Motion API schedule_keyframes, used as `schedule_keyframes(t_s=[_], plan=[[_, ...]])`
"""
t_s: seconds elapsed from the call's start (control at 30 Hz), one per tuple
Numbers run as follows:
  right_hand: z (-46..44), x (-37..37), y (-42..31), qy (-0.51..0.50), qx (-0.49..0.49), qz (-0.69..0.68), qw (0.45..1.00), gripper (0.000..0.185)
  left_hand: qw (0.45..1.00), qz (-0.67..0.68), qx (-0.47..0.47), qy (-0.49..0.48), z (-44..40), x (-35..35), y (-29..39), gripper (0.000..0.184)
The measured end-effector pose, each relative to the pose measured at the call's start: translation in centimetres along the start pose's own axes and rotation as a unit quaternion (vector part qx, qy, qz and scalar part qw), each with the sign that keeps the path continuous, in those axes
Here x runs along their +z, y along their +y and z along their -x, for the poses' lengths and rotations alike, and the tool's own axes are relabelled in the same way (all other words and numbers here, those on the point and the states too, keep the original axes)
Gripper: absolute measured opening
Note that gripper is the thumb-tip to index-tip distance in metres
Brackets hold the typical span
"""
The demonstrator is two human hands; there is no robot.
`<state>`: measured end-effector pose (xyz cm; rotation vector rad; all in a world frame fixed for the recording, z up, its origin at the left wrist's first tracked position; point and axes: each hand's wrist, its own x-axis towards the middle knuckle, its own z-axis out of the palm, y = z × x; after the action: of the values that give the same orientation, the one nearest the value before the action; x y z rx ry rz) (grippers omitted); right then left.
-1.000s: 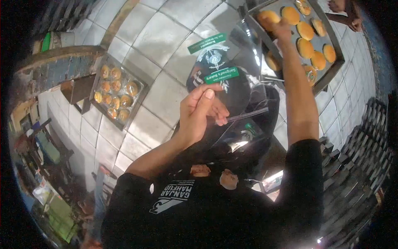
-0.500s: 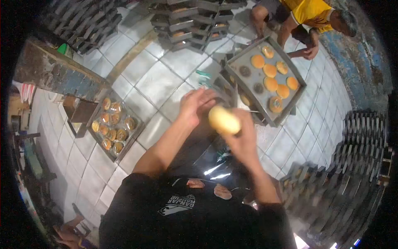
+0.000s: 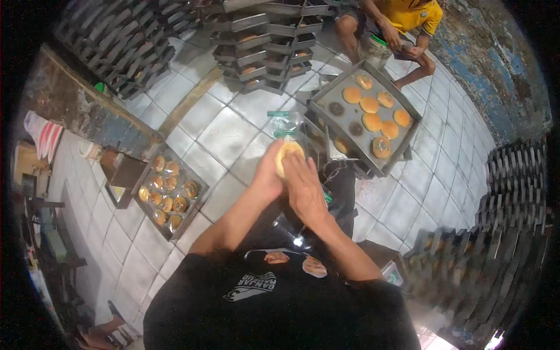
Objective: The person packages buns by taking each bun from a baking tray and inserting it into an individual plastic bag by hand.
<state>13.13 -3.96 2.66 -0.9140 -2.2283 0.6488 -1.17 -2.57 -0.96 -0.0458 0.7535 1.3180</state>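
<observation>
Bun (image 3: pixel 287 149) pale golden; wrapper label (image 3: pixel 279 114) green; tray (image 3: pixel 359 143) grey.

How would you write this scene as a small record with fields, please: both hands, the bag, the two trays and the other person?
Left hand: cupped around a bun
Right hand: fingers over the same bun
Bag: clear, green label, beyond the bun; bun inside or not, unclear
Right tray: eight buns, two dark round marks
Left tray: buns with clear wrapping
Other person: yellow top, beyond right tray

Your one cam sits on your head, fisheye-wide, facing down and forward: shirt (image 3: pixel 268 321) up close, tiles (image 3: pixel 226 129) farther out.
</observation>
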Motion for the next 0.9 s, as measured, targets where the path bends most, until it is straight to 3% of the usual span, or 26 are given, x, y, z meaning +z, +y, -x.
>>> schedule_keyframes(t_s=[0.03, 0.1, 0.13, 0.2, 0.23, 0.27, 0.33, 0.4, 0.47, 0.5, 0.53, 0.6, 0.67, 0.7, 0.73, 0.83, 0.87, 0.9], plan=[[-0.5, 0.1, 1.0, 0.031, -0.034, 0.056, 0.997, 0.052, 1.0, -0.006, 0.002, -0.002, 1.2, 1.4, -1.0, 0.036], [-0.8, -0.9, 1.5, 0.06, -0.053, 0.135, 0.988, 0.057, 0.971, -0.161, 0.176, 0.025, 4.4, 4.6, -2.9, 0.034], [-1.1, -1.3, 1.4, 0.059, -0.054, 0.133, 0.988, 0.057, 0.97, -0.161, 0.178, 0.027, 4.1, 4.2, -2.7, 0.034], [-1.6, -2.0, 1.2, 0.035, -0.092, 0.124, 0.987, 0.054, 0.992, -0.037, 0.108, -0.051, 2.1, 2.0, -1.3, 0.038], [-1.9, -2.0, 0.9, 0.028, -0.08, 0.089, 0.992, 0.05, 0.982, 0.03, 0.031, -0.181, 0.6, 1.2, 0.8, 0.042], [-2.1, -1.5, 1.8, 0.028, -0.075, 0.093, 0.992, 0.05, 0.982, 0.031, 0.025, -0.183, -0.3, 1.0, -0.3, 0.042], [-3.3, -0.8, 3.5, 0.063, -0.059, 0.113, 0.99, 0.046, 0.978, -0.025, 0.189, -0.081, -1.2, 3.3, -3.4, 0.043], [-4.0, -3.0, 3.1, 0.037, -0.063, 0.106, 0.992, 0.04, 0.972, -0.025, 0.234, -0.018, -1.0, 4.6, -3.7, 0.045], [-3.7, -4.4, 1.7, 0.004, -0.078, 0.059, 0.995, 0.036, 0.986, 0.076, 0.14, -0.051, -2.0, 3.6, -2.4, 0.055], [-3.6, -5.2, 1.2, 0.0, -0.075, 0.023, 0.997, 0.028, 0.982, 0.102, 0.111, -0.113, -1.6, 3.7, -1.1, 0.059], [-3.0, -5.0, 1.0, -0.006, -0.074, 0.024, 0.997, 0.028, 0.982, 0.108, 0.11, -0.11, -1.0, 4.2, -0.4, 0.059], [-1.9, -4.2, 0.4, -0.093, 0.049, -0.116, 0.988, 0.019, 0.992, 0.109, 0.034, -0.057, -0.2, 5.0, 0.7, 0.068], [-1.4, -4.3, -0.7, -0.11, 0.072, -0.137, 0.982, 0.01, 0.992, 0.073, 0.026, -0.097, -3.1, 1.8, 0.0, 0.071], [-0.8, -5.3, -2.3, -0.248, 0.05, -0.35, 0.902, 0.008, 0.992, 0.072, 0.061, -0.087, -3.5, 1.5, 0.3, 0.074], [-0.7, -5.9, -3.5, -0.368, 0.022, -0.536, 0.759, 0.012, 0.99, 0.069, 0.096, -0.079, -4.1, 1.2, 0.9, 0.076], [-0.5, -6.6, -5.5, -0.326, -0.038, -0.533, 0.78, 0.011, 0.989, 0.083, 0.113, -0.054, -2.5, 0.7, 3.2, 0.07], [-0.2, -5.6, -3.9, -0.213, 0.135, -0.477, 0.842, 0.01, 0.988, 0.098, 0.116, -0.034, -1.5, 1.1, 3.7, 0.068], [-1.0, -4.7, -2.7, -0.132, 0.143, -0.401, 0.895, 0.011, 0.991, 0.094, 0.098, -0.02, -1.0, 1.5, 3.3, 0.066]])
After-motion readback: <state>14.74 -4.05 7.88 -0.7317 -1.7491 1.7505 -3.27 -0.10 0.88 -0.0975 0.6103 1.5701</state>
